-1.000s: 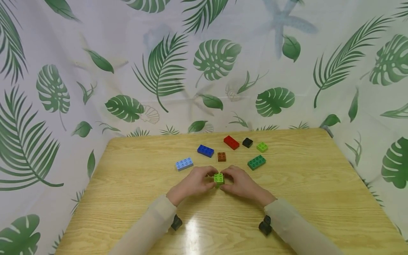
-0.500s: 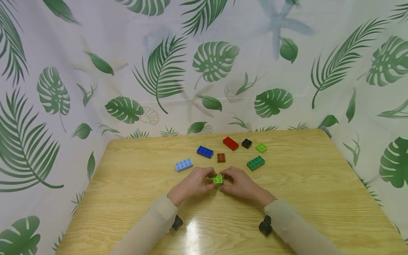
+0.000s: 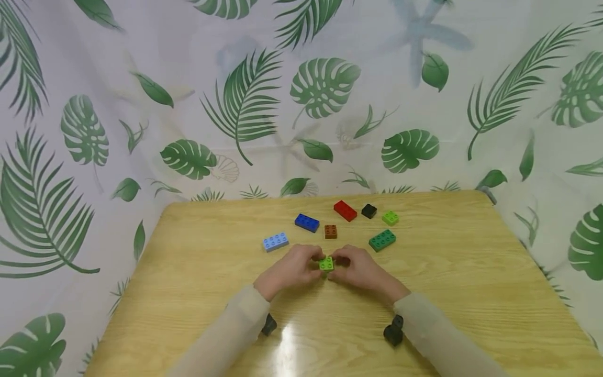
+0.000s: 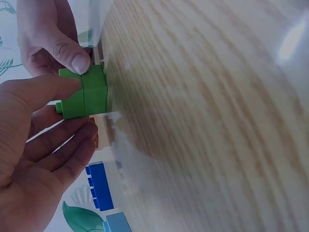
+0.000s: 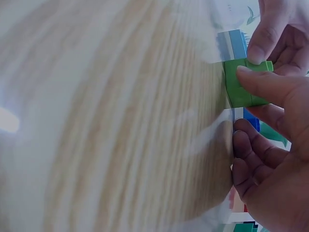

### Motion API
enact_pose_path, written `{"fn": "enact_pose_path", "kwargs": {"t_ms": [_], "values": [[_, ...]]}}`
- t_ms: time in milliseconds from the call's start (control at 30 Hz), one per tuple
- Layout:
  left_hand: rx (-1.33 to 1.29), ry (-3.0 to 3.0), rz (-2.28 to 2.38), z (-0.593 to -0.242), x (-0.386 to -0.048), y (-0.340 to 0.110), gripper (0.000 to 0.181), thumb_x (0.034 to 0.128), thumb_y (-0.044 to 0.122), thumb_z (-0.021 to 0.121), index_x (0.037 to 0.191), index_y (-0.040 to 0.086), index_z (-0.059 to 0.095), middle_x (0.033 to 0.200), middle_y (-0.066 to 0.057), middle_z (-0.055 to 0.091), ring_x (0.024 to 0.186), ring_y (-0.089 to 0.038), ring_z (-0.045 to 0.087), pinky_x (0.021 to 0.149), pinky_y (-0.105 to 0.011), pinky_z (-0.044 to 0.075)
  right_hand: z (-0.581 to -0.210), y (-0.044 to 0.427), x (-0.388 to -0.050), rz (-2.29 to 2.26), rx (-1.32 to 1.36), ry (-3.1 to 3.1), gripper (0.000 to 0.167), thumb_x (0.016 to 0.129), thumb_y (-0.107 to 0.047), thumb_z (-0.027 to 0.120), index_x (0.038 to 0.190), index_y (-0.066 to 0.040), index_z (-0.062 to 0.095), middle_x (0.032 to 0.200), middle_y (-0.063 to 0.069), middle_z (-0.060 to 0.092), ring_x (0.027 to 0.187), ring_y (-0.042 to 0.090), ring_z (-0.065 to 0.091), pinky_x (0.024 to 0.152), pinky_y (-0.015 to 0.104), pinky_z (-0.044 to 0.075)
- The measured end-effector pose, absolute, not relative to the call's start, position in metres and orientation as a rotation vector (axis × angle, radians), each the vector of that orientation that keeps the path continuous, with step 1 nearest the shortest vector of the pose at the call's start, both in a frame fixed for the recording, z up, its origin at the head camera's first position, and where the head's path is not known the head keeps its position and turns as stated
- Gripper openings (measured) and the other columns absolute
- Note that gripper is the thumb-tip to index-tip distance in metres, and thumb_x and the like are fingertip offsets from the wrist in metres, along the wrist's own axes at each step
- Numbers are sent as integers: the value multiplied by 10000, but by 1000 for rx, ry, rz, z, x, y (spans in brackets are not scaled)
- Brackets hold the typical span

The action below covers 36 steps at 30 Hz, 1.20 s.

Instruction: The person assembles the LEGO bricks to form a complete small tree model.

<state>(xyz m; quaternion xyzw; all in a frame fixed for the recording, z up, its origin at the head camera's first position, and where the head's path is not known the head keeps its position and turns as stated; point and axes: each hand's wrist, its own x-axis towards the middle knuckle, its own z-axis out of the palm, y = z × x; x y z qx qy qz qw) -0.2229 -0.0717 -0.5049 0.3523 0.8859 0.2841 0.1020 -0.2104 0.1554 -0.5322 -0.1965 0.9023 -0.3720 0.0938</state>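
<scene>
Two lime-green bricks [image 3: 326, 264] sit stacked one on the other near the middle of the table, studs up; a seam between them shows in both wrist views. My left hand [image 3: 298, 265] pinches the stack [image 4: 94, 96] from the left, thumb on the near face. From the right, my right hand [image 3: 360, 267] also pinches it, its thumb lying on the stack [image 5: 235, 89] across the seam. In the right wrist view, the other fingers of the right hand are curled beside the stack. The stack's far side is hidden by the fingers.
Beyond the hands lie a light blue brick [image 3: 275, 242], a blue brick [image 3: 307, 223], a brown brick [image 3: 331, 232], a red brick [image 3: 345, 210], a black brick [image 3: 369, 211], another lime-green brick [image 3: 390, 218] and a dark green brick [image 3: 382, 240]. A leaf-patterned cloth [image 3: 264, 173] hangs behind.
Both hands keep hold of the stacked bricks at nearly the same spot. The top brick looked slightly turned half a second ago and is straighter now. The head view has shifted a little.
</scene>
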Motion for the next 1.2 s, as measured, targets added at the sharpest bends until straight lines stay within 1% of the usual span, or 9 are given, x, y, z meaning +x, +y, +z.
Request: {"fn": "enact_pose_path", "kwargs": {"t_ms": [200, 367, 533, 633, 700, 800, 1033, 1100, 1200], "values": [[944, 2601, 958, -512, -221, -72, 231, 950, 120, 783, 1165, 81, 708, 1161, -70, 759, 1125, -221, 711, 990, -368, 571, -537, 158, -213, -1128, -557, 2666, 352, 888, -312, 849, 1184, -139, 767, 998, 0, 657, 913, 151, 560, 819, 326, 473], [796, 2530, 1176, -522, -222, -78, 294, 943, 167, 811, 1215, 116, 714, 1179, -31, 737, 1123, -207, 688, 973, -346, 566, -537, 157, -214, -1129, -576, 2682, 380, 890, -311, 847, 1213, -129, 761, 1016, 10, 660, 917, 149, 559, 823, 335, 478], [763, 2464, 1276, -525, -221, -80, 313, 940, 198, 818, 1224, 125, 710, 1120, -18, 730, 1042, -178, 684, 919, -341, 572, -529, 160, -212, -1097, -604, 2642, 455, 895, -284, 842, 1295, -102, 723, 1115, 47, 678, 1009, 178, 603, 910, 398, 522], [741, 2440, 1281, -526, -222, -80, 319, 942, 218, 818, 1230, 140, 705, 1087, 15, 722, 994, -125, 666, 888, -301, 562, -520, 165, -213, -1053, -591, 2606, 494, 907, -251, 817, 1363, -114, 683, 1213, 53, 678, 1104, 209, 616, 991, 455, 529], [724, 2431, 1282, -527, -222, -80, 328, 940, 230, 819, 1235, 142, 703, 1086, 23, 720, 984, -103, 659, 885, -284, 557, -515, 171, -215, -1041, -595, 2610, 486, 927, -233, 792, 1381, -111, 670, 1261, 64, 682, 1126, 225, 623, 1001, 473, 532], [701, 2417, 1291, -529, -221, -81, 342, 940, 238, 818, 1246, 142, 701, 1100, 17, 719, 991, -105, 655, 892, -279, 553, -508, 183, -220, -1072, -607, 2668, 423, 965, -233, 765, 1352, -83, 683, 1286, 111, 698, 1101, 244, 640, 957, 455, 546], [694, 2399, 1308, -529, -222, -82, 360, 941, 237, 816, 1266, 136, 699, 1125, -4, 709, 1015, -133, 643, 893, -279, 546, -495, 220, -238, -1228, -518, 2813, 367, 1006, -244, 732, 1294, -17, 705, 1236, 197, 718, 1018, 283, 653, 740, 331, 526], [693, 2397, 1309, -529, -222, -82, 362, 940, 231, 818, 1268, 136, 699, 1126, -4, 709, 1017, -135, 644, 894, -275, 547, -493, 232, -243, -1235, -471, 2845, 374, 1012, -253, 724, 1297, -12, 703, 1248, 212, 710, 1020, 303, 654, 732, 326, 522], [697, 2394, 1315, -530, -223, -82, 364, 936, 228, 821, 1267, 138, 700, 1124, -3, 710, 1019, -135, 648, 896, -272, 549, -493, 247, -252, -1218, -390, 2906, 393, 1023, -260, 705, 1319, -2, 691, 1299, 240, 689, 1039, 332, 657, 774, 347, 529]]}}
